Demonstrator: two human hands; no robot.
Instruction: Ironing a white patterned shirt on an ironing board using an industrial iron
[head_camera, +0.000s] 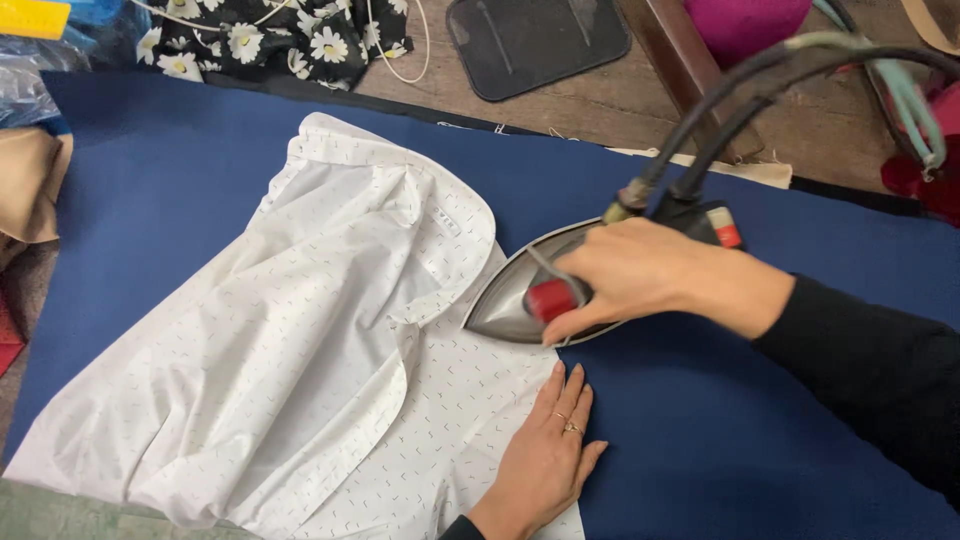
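My right hand (640, 275) grips the iron (545, 290), whose tip rests on the white shirt (300, 350) near its collar, at three o'clock. My left hand (545, 460) lies flat, fingers together, pinning the shirt's edge at five o'clock.

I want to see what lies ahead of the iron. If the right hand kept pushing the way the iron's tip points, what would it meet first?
Likely the shirt's collar: the right hand grips the iron, whose tip points left, at the collar's edge on the white shirt.
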